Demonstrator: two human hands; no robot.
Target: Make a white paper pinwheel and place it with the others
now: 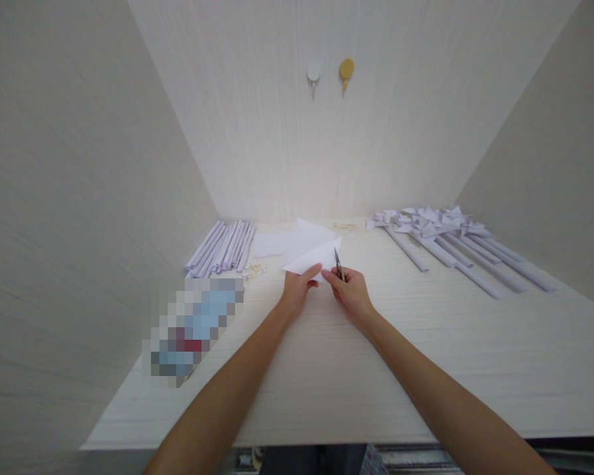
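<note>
Folded white sheet (pixel 309 256) held in both hands, centre of frame.
Left hand (pixel 296 293): thumb and fingers pinching the sheet's lower edge. Right hand (pixel 350 291): fingers closed around a slim pointed tool (pixel 340 268), thumb at the sheet's lower right edge. Rolled paper sticks (pixel 225 247) lie at centre-left; folded paper pieces (pixel 428 221) at centre-right.

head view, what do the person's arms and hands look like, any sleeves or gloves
The bare, ungloved left hand and bare, ungloved right hand show no rings I can make out. The bare, tapering left forearm and bare, tapering right forearm have no sleeve, watch or bracelet in view.
</note>
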